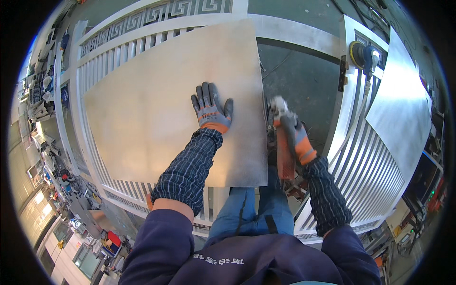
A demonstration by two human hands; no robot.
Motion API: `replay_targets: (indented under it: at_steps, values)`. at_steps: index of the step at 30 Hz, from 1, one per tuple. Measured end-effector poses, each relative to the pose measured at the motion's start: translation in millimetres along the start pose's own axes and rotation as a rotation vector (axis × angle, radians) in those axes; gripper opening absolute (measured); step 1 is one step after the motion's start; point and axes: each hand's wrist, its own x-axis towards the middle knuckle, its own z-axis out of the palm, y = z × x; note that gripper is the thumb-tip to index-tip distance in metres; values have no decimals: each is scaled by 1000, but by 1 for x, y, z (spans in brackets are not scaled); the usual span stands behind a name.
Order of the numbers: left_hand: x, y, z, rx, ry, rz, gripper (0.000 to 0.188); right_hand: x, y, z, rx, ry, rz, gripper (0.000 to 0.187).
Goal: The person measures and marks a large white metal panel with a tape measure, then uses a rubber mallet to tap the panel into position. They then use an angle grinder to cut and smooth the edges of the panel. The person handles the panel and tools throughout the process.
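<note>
A large flat metal sheet (156,104) lies across the white slatted gate panel in front of me. My left hand (211,108), in a grey and orange glove, presses flat on the sheet with its fingers stretched out. Beyond the sheet's right edge, my right hand (298,137), gloved alike, is wrapped round an orange-bodied angle grinder (286,154). The grinder's silver head (279,105) is right beside that edge and a little blurred. Its disc is hardly visible, so whether it touches the edge I cannot tell.
The white gate panel (90,71) has slats and a fretwork border. To the right, a second white slatted panel (365,156) bears a disc sander (363,56) with a hose, and another metal sheet (403,104). Dark green floor (304,71) shows between the panels. Cluttered workshop goods line the far left.
</note>
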Motion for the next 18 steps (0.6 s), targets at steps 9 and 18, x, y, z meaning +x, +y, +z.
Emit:
replay_targets:
  at_steps: [9, 18]
  values:
    - [6, 4, 7, 11, 59, 30, 87, 84, -90, -3, 43, -145, 232, 31]
    - [0, 0, 6, 52, 84, 14, 86, -12, -10, 5, 128, -78, 33, 37]
